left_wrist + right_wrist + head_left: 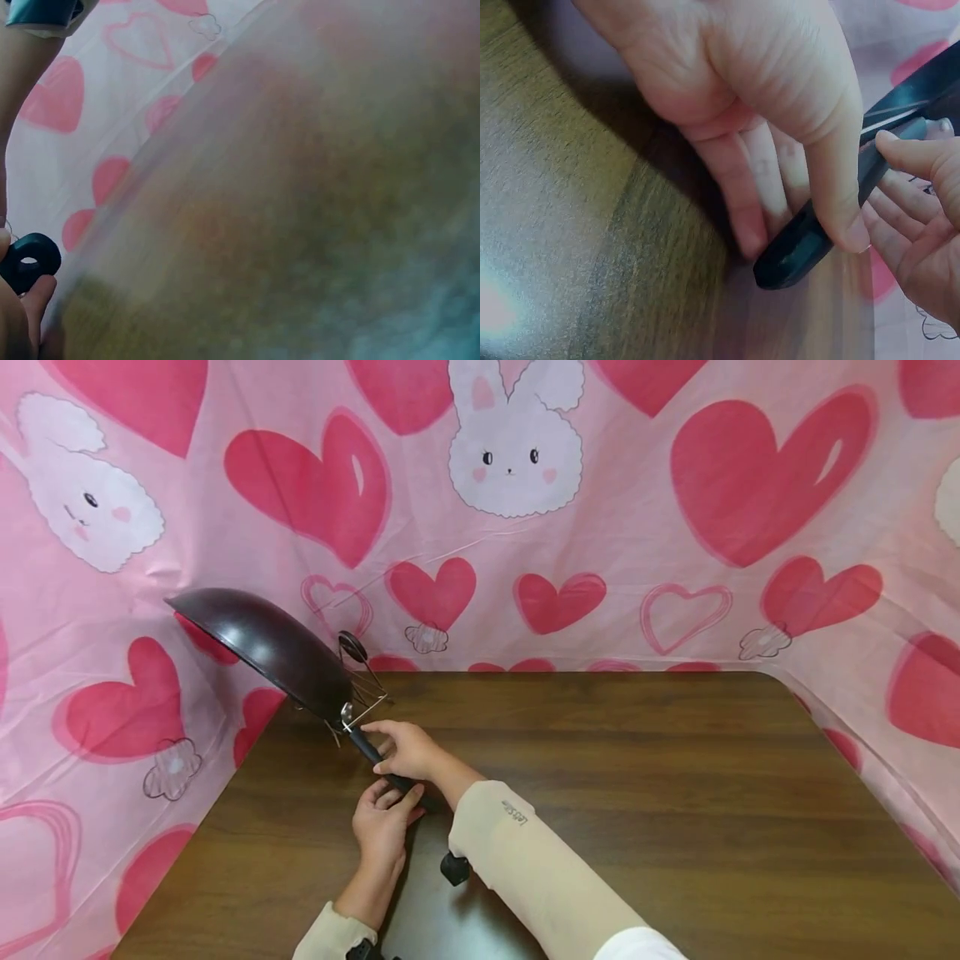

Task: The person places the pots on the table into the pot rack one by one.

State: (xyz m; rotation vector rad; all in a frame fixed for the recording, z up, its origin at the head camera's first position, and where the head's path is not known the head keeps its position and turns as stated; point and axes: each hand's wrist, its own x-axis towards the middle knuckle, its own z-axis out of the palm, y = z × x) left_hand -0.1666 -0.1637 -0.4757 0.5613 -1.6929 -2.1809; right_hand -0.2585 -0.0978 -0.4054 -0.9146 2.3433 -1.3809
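Observation:
A dark wok is tilted at the back left, its rounded outer side facing up. Its black handle slants down toward the person. Around the middle of the handle, the right hand holds with thumb and fingers. Lower down, the left hand grips the handle's end between thumb and fingers. The right wrist view shows the left hand large and the right hand at the right edge. A holed handle end appears beside the left hand's fingers in the left wrist view, most of which is blurred.
A wire rack with a round black piece stands at the table's back left corner, partly hidden behind the wok. Whether the wok rests on it I cannot tell. Pink heart-patterned cloth hangs around the brown wooden table.

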